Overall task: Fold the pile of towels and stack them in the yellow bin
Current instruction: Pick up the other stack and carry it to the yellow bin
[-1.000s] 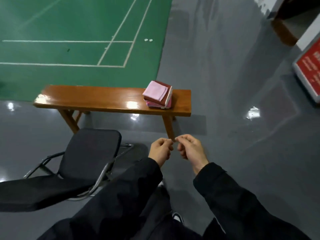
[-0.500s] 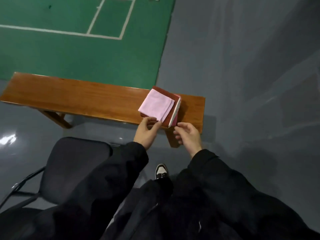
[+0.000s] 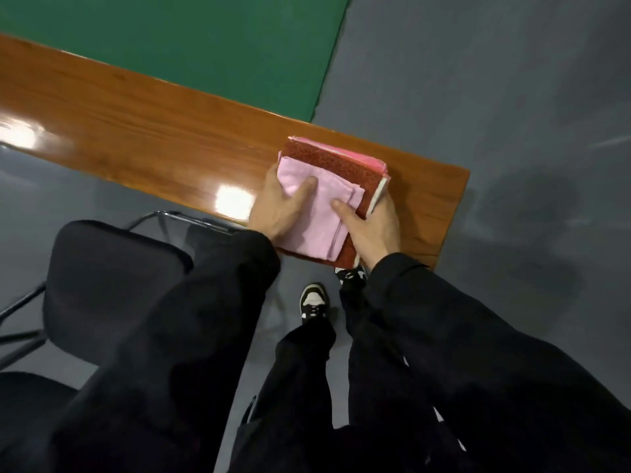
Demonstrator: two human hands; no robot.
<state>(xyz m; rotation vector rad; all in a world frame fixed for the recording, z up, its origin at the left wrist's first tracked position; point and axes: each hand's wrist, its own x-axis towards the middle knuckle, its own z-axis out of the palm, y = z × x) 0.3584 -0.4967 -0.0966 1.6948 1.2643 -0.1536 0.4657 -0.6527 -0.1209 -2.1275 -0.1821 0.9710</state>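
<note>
both hands (image 3: 278,206) (image 3: 370,230) gripping towel stack (image 3: 336,165), thumbs on top, bench (image 3: 143,131)

Towel stack (image 3: 336,172) on bench (image 3: 143,124) right end; chair (image 3: 112,285) before bench, left.

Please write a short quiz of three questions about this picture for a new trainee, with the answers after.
1. True or false: the towel stack lies on the black chair.
2. Which colour is the top towel? A) light pink B) yellow C) blue
3. Fill in: the stack sits near the ____ end of the wooden bench, as the camera sees it.

Key:
1. False. It lies on the bench, with the left hand and the right hand gripping its sides, thumbs on top.
2. A
3. right
</note>
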